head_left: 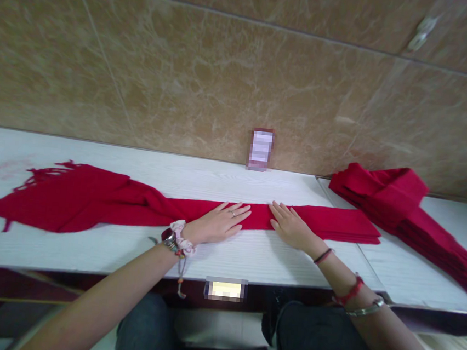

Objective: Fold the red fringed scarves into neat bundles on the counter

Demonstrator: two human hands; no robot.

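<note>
Item: red scarf (131, 209), one long piece, laid lengthwise along the white table (250, 262), nearer its far edge than its front edge.
Right end: a narrow, flat band with straight edges, ending near the table's right edge.
Left end: wider and rumpled, with the fringe (41, 173) splayed toward the far left corner.
Left hand (218, 223): palm down on the scarf's middle, fingers stretched out and pointing right, gripping nothing; a ring (233, 213) on one finger, a scrunchie and beaded bands (178, 239) at the wrist.
Right hand (292, 227): likewise flat and spread on the scarf, fingers pointing left, fingertips near those of the left hand but apart; nothing clasped; a dark band (323, 256) at the wrist.
Done, as judged: the stretch from the hands rightward appears folded to a neat width and pressed down.
Left, as judged: the stretch from the hands leftward looks not yet narrowed or smoothed, roughly half the length.
Containers: none shows. The nearest thing to a store is the pile of red scarves (384, 198), folded and stacked on the adjoining surface (414, 275) to the right, just beyond the scarf's right end and not touching it.
Backing: brown stone wall (210, 74) along the far edge; a small blurred object (261, 149) stands against it.
Front edge: a blurred label (225, 288), unreadable.
</note>
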